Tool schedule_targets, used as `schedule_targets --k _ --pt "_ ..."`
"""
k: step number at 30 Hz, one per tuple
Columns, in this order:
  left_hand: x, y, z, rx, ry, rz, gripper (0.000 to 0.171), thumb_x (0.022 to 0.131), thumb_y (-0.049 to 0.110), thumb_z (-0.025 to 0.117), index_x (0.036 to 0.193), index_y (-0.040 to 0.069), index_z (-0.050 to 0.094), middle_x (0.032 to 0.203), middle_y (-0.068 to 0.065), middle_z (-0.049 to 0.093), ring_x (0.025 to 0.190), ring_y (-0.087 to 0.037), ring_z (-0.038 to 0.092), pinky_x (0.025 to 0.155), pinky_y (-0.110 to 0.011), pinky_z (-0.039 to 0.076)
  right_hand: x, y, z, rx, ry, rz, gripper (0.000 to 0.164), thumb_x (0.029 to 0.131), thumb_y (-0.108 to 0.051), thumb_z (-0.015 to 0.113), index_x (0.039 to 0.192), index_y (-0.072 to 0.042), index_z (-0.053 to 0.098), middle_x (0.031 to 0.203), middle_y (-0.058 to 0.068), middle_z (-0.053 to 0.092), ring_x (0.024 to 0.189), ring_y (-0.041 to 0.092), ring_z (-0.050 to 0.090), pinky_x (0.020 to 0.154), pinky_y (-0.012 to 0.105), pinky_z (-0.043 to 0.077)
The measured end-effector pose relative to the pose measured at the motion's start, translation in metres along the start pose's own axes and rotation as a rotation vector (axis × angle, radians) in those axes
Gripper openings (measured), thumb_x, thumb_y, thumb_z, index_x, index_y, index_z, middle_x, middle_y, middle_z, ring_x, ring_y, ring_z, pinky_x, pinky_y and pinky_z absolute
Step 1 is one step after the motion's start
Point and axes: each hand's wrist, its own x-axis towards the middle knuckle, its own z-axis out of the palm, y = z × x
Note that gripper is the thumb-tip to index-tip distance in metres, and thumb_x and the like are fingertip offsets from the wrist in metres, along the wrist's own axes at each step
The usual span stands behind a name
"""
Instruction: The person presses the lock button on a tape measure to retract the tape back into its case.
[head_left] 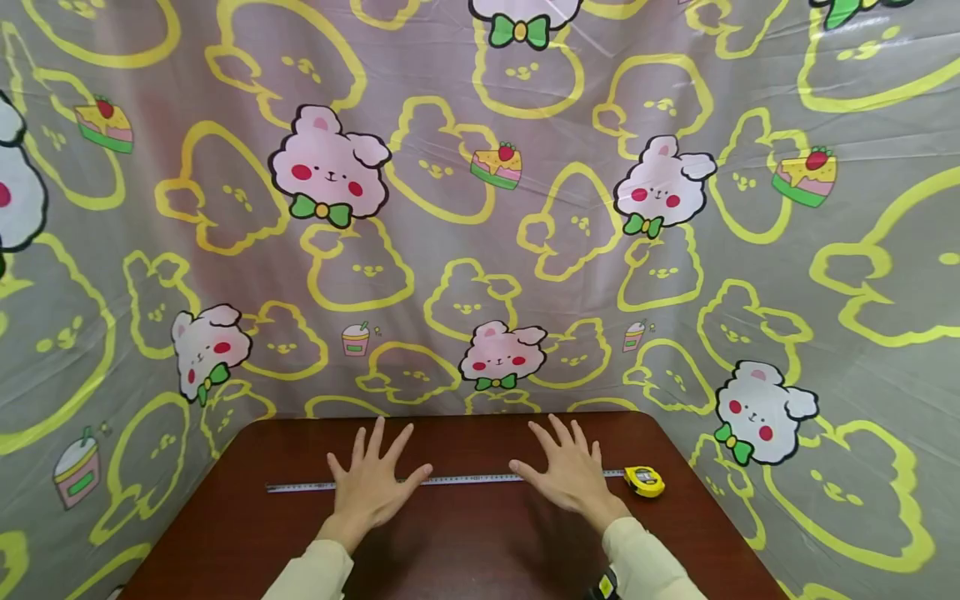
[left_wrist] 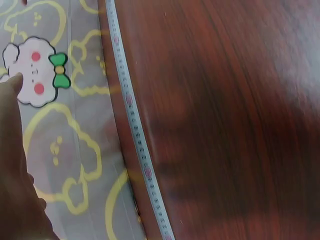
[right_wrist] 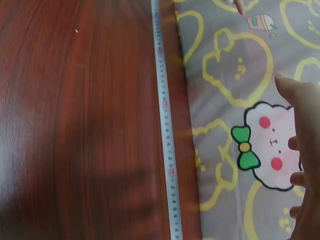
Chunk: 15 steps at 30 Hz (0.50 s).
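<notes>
The fingers (head_left: pixel 376 440) of the left hand (head_left: pixel 370 483) are straight and spread well apart, and they hold nothing. The fingers of the right hand (head_left: pixel 566 473) are likewise spread, also with nothing in them. The two thumbs point inward, toward each other, with a wide gap between.

Near both hands is the tape measure (head_left: pixel 472 479), which lies across the table (head_left: pixel 465 542). In the head view each hand covers a part of it; in the wrist views no finger is on the visible part. Its blade (right_wrist: pixel 166 115) is long, narrow and pale, with small dark numbers and ticks, and reddish marks at regular places. It runs nearly straight from its free end, to the left of the left hand, to the case (head_left: pixel 643 482), which sits to the right of the right hand. The case is bright yellow and rounded, with a small darker label.

The table is glossy reddish brown with dark grain, and soft shadows fall below the hands. Pale sleeves (head_left: pixel 311 571) cover the arms. Around the table hangs a grey sheet (head_left: pixel 517 250) with yellow outlines, white rabbits, cakes and cups.
</notes>
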Motion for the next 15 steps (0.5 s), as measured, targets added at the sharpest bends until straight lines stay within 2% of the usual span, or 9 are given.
schedule_targets --k 7,15 --pt "0.0 -0.028 -0.012 -0.036 -0.03 -0.05 0.094 0.087 0.087 0.044 0.16 0.029 0.039 0.167 -0.02 0.02 0.149 -0.053 0.016 0.099 -0.087 -0.004 0.002 0.016 -0.011 0.02 0.0 0.015 0.085 0.089 -0.078 0.057 0.154 -0.024 0.05 0.162 0.014 0.036 0.148 0.048 0.023 0.107 0.08 0.016" --pt "-0.003 -0.06 -0.031 -0.056 -0.03 -0.08 0.096 0.086 0.086 0.051 0.159 0.023 0.04 0.165 -0.023 0.022 0.147 -0.055 0.016 0.097 -0.089 0.0 0.003 0.038 -0.025 0.03 0.027 0.013 0.086 0.089 -0.076 0.059 0.151 -0.018 0.052 0.159 0.017 0.038 0.145 0.048 0.029 0.107 0.079 0.02"
